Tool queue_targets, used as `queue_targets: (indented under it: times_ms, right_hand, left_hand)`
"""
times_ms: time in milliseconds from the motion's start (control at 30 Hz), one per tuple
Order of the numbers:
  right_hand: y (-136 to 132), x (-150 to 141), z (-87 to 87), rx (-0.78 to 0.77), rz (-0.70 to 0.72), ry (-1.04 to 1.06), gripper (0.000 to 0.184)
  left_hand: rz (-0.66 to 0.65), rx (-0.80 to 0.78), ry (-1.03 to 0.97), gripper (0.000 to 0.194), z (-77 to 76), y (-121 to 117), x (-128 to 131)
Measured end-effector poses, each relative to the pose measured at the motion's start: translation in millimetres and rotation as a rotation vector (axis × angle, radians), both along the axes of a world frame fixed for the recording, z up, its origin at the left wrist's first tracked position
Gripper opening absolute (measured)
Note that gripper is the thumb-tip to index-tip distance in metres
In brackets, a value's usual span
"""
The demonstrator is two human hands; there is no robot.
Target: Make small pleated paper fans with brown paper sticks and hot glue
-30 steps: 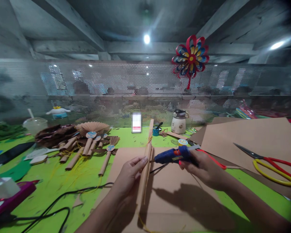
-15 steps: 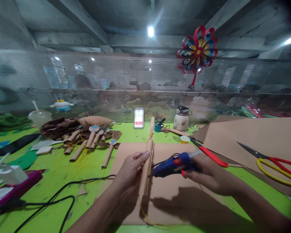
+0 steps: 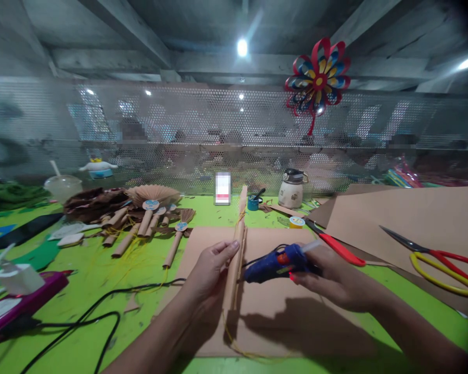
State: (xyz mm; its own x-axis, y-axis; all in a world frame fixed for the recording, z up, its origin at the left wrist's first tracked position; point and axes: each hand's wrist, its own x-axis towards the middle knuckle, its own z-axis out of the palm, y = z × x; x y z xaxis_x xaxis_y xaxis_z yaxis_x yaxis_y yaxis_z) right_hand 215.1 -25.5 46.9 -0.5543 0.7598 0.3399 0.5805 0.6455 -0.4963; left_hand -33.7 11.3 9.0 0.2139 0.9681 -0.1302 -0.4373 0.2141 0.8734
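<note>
Between the thumb and fingers of my left hand (image 3: 212, 267) is a long roll of brown paper (image 3: 234, 278), slanting away from me, with a flatter strip of paper reaching past its far end. Yellow string (image 3: 230, 337) trails from the near end. My right hand (image 3: 335, 272) is wrapped round a blue hot glue gun (image 3: 275, 264), a clear glue stick poking out of its back. The gun's nozzle is close against the right side of the roll; whether it touches I cannot tell. Beneath both hands lies a sheet of brown card (image 3: 288, 337).
Finished paper fans (image 3: 152, 200) with rolled handles lie at the left. A purple power strip (image 3: 27, 306) and black cables (image 3: 101, 293) sit nearer. Scissors (image 3: 444, 265), a red-handled cutter (image 3: 341, 249) and card sheets (image 3: 409, 213) are at right. A phone (image 3: 222, 188) and flask (image 3: 292, 188) stand behind.
Both hands keep their grips, and the glue gun stays beside the roll with almost no movement. The whole view has shifted very slightly.
</note>
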Motion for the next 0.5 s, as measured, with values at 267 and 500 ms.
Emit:
queue_targets:
  times_ms: [267, 500]
  right_hand:
    - [0.4, 1.2, -1.5, -0.018, 0.007, -0.018, 0.023]
    - [2.1, 0.3, 0.9, -0.005, -0.018, 0.026, 0.022]
  left_hand:
    - [-0.007, 0.001, -0.012, 0.024, 1.1, 1.5, -0.2]
    - [-0.022, 0.031, 0.003, 0.026, -0.5, 0.1, -1.7]
